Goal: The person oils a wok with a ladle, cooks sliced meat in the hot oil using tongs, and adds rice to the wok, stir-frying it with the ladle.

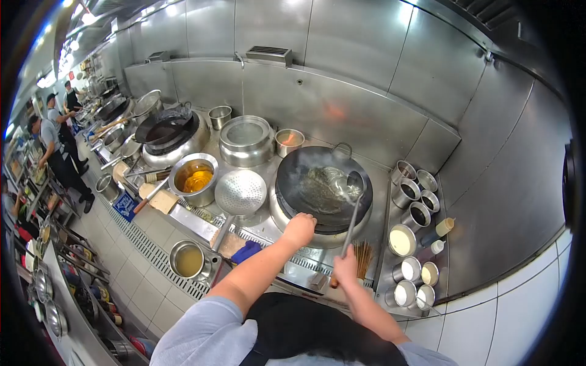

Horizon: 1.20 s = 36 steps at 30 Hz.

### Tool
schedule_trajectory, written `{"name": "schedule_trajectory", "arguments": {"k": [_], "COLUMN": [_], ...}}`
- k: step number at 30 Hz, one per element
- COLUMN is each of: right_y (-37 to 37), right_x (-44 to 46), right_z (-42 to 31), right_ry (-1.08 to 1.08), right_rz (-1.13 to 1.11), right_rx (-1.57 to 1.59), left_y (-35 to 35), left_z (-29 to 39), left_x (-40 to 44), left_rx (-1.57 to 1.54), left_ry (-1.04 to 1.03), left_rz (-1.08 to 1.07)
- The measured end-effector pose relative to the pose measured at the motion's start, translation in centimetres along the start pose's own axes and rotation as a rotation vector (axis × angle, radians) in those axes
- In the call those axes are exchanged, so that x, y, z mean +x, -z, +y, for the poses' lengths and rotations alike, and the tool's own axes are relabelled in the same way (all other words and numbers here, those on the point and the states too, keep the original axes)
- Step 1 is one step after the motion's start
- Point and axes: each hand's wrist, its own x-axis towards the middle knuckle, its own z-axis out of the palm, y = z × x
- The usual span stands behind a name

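Note:
My left hand [300, 229] is closed at the near rim of a dark wok [292, 183]; the part of the rim under its fingers is hidden. In my right hand [346, 266] is the long handle of a ladle [355, 182], whose bowl is over the right side of the wok. Shiny liquid [326, 186] covers the wok's bottom, with a paler swirl near the ladle and some steam. Left of the wok, a perforated skimmer [240, 193] rests on the counter. A bamboo brush [364, 259] stands beside my right hand.
Several steel cups of sauces and powders, including a cream-coloured one [401, 241], line the right side. A pot of yellow oil [198, 182], a lidded pot [246, 139] and a second wok [166, 129] stand leftward. A pan of cloudy liquid [188, 260] is at the front edge. Co-workers [49, 143] stand far left.

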Motion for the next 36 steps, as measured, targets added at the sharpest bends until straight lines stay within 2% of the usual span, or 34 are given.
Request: {"name": "schedule_trajectory", "arguments": {"k": [1, 3, 5, 7, 9, 11, 13, 14, 15, 17, 18, 19, 21, 23, 25, 29, 31, 33, 35, 36], "right_y": [1.4, 4.6, 6.6, 8.4, 9.9, 9.9, 9.8, 9.2, 7.9, 3.6, 1.5, 0.3, -0.6, -2.5, -4.8, -11.9, -16.7, -21.5, -26.5, -29.0], "right_x": [0.4, 1.0, 2.1, 1.6, 1.1, 2.2, 2.3, 2.9, 3.4, 3.0, 4.5, 4.1, 1.2, 0.3, -0.5, 0.6, 0.9, 0.5, 1.1, 1.8], "right_z": [0.1, -0.2, -0.2, -3.0, -5.1, -4.1, -5.2, -4.8, -4.0, -1.8, 0.3, -1.4, -5.5, -8.2, -11.6, -17.3, -19.6, -21.9, -22.2, -21.8], "right_ry": [0.080, 0.148, 0.239, 0.242, 0.209, 0.284, 0.185, 0.178, 0.171, 0.671, 0.843, 0.871, 0.115, 0.091, 0.036, 0.053, 0.077, 0.174, 0.391, 0.392], "right_rz": [0.081, 0.077, 0.098, 0.080, 0.003, -0.092, -0.366, -0.371, -0.379, 0.217, 0.289, 0.268, -0.344, -0.415, -0.630, -0.861, -0.912, -0.859, -0.780, -0.784], "right_rx": [-0.281, -0.540, -0.536, -0.474, -0.272, 0.135, 0.590, 0.526, 0.459, -0.490, -0.415, -0.404, 0.239, 0.327, 0.557, 0.410, 0.375, 0.153, -0.005, -0.004], "left_y": [0.1, -0.4, -1.0, -1.3, -1.3, -1.0, -0.6, -0.4, -0.7, -1.5, -0.5, 1.2, 4.5, 5.8, 5.4, 3.4, 4.0, 2.2, 1.1, 1.0], "left_z": [0.1, 0.4, -0.4, -0.6, -0.7, -0.8, -0.8, -0.9, -1.0, -1.9, -2.0, -1.5, -1.4, -2.3, -4.2, -8.2, -9.5, -11.2, -12.1, -12.1], "left_x": [0.1, -0.2, -0.3, -0.4, -0.4, -0.3, -0.4, -0.3, -0.2, -1.0, -2.4, -3.8, -8.3, -13.9, -20.3, -33.7, -39.5, -45.5, -51.0, -52.8], "left_rx": [-0.011, -0.026, -0.110, -0.135, -0.186, -0.179, -0.237, -0.247, -0.241, -0.242, -0.287, -0.327, -0.479, -0.576, -0.633, -0.502, -0.432, -0.352, -0.355, -0.354], "left_ry": [0.010, 0.046, 0.000, 0.012, 0.004, -0.006, -0.025, -0.018, -0.007, -0.123, -0.159, -0.199, -0.117, 0.072, 0.226, 0.551, 0.713, 0.848, 0.935, 0.939], "left_rz": [-0.007, -0.014, 0.050, 0.076, 0.083, 0.074, 0.120, 0.010, 0.016, 0.166, 0.239, 0.316, 0.163, -0.001, -0.015, -0.073, -0.254, -0.447, -0.535, -0.535]}}
